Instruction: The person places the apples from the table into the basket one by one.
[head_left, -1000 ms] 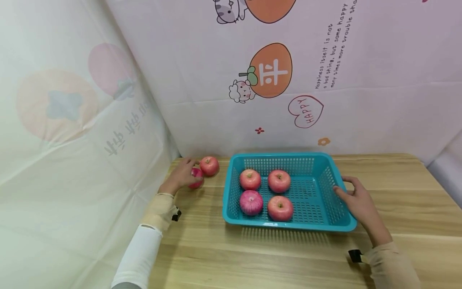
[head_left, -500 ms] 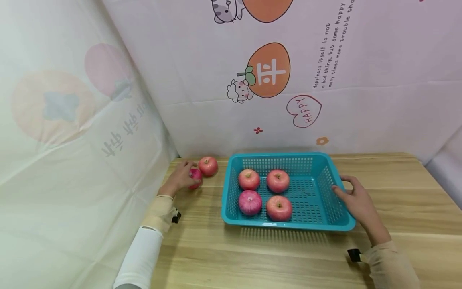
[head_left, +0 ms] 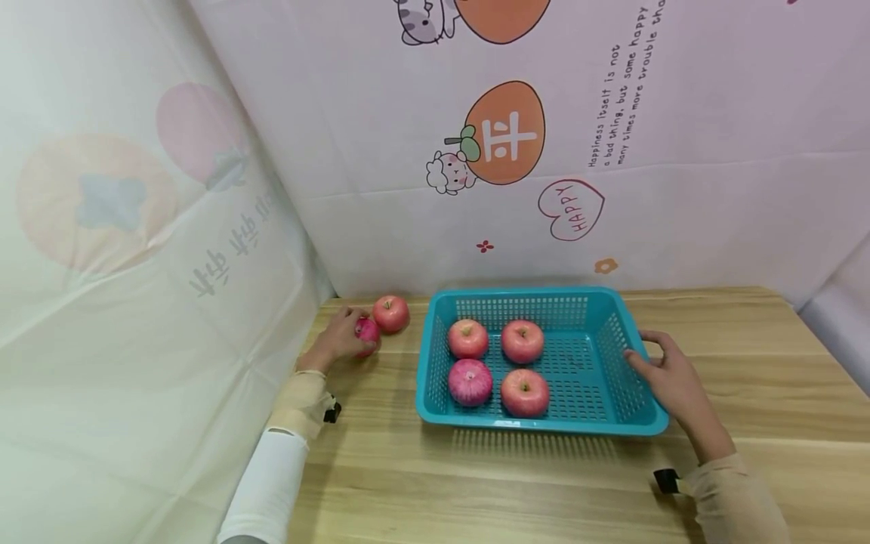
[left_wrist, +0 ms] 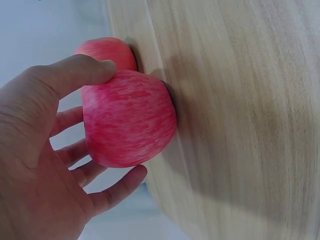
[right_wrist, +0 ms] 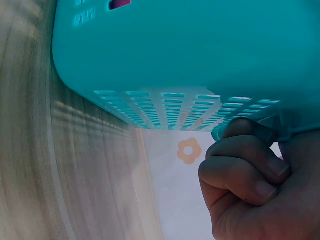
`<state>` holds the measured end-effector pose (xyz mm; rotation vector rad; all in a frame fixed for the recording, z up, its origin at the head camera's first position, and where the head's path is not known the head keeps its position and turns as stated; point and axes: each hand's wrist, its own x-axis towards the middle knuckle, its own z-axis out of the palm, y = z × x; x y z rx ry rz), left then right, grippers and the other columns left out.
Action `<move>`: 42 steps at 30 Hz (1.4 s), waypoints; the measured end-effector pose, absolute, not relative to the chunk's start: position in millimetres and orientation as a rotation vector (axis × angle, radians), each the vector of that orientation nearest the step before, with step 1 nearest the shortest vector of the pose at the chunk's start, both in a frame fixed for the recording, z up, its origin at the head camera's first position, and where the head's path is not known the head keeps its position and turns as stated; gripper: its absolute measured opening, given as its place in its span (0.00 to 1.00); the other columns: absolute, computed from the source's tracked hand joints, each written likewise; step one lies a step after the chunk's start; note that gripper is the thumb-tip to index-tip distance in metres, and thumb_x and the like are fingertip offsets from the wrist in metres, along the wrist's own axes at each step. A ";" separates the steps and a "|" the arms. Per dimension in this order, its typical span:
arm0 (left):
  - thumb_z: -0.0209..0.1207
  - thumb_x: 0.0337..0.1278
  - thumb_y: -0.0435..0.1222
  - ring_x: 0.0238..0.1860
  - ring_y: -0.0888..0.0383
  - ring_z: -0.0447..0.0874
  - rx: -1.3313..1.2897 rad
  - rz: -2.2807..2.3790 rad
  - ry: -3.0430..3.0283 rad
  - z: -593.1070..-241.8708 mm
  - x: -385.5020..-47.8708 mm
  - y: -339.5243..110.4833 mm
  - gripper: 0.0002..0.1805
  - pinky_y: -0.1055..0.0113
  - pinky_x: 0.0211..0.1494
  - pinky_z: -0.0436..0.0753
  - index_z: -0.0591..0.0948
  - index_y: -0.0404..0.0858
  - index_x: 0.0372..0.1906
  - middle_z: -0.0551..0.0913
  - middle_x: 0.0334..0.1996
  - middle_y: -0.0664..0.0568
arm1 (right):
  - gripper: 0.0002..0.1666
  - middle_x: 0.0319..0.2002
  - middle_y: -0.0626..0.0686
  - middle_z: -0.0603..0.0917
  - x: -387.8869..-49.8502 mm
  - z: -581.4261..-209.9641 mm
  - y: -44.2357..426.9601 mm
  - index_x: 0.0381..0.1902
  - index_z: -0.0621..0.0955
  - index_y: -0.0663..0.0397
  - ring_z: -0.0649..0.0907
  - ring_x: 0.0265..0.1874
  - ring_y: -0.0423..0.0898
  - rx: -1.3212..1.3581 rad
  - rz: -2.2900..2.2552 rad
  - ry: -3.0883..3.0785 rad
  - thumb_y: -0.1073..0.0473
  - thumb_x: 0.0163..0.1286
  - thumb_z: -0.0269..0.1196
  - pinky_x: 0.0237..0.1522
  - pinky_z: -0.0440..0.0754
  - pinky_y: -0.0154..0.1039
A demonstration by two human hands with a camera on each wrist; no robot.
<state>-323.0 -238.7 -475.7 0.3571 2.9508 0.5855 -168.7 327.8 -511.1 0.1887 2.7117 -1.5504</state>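
At the far left of the table, my left hand (head_left: 340, 335) grips a deep pink apple (left_wrist: 131, 119). The left wrist view shows the thumb over its top and the fingers around its far side, while the apple sits on the wood. Just behind it is another red apple (head_left: 390, 313). A teal plastic basket (head_left: 540, 427) stands mid-table. Inside are three red apples (head_left: 522, 341) and a magenta, pale-streaked round thing (head_left: 470, 381), perhaps an onion. My right hand (head_left: 676, 378) holds the basket's right rim, thumb inside; in the right wrist view the other fingers curl outside.
The wooden table (head_left: 476, 491) ends at a white printed cloth (head_left: 381, 227) hung behind it. Another cloth (head_left: 136, 340) hangs close along the left, right beside the left arm.
The left hand stays at the deep pink apple with barely any shift. The right hand and basket hold still; the whole head view drifts very slightly.
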 end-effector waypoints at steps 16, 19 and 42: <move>0.74 0.54 0.43 0.71 0.36 0.71 0.369 0.588 2.941 -481.8 -320.9 -238.2 0.42 0.35 0.67 0.79 0.73 0.36 0.74 0.70 0.70 0.34 | 0.45 0.59 0.83 0.79 -167.2 -513.2 327.8 0.82 0.54 0.70 0.92 0.41 0.56 0.188 -1.567 2.712 0.43 0.85 0.52 0.33 0.91 0.46; 0.75 0.53 0.43 0.70 0.36 0.71 0.377 0.580 2.948 -481.7 -320.6 -238.7 0.43 0.35 0.67 0.79 0.73 0.36 0.74 0.70 0.70 0.34 | 0.45 0.59 0.83 0.79 -167.3 -513.5 327.9 0.82 0.53 0.70 0.92 0.41 0.56 0.188 -1.561 2.711 0.43 0.86 0.52 0.32 0.91 0.46; 0.76 0.53 0.43 0.71 0.36 0.71 0.378 0.536 2.936 -484.2 -323.2 -239.9 0.46 0.37 0.69 0.79 0.70 0.34 0.76 0.70 0.70 0.34 | 0.46 0.58 0.83 0.80 -168.8 -512.8 327.8 0.81 0.54 0.70 0.92 0.40 0.56 0.186 -1.577 2.713 0.42 0.85 0.52 0.32 0.92 0.48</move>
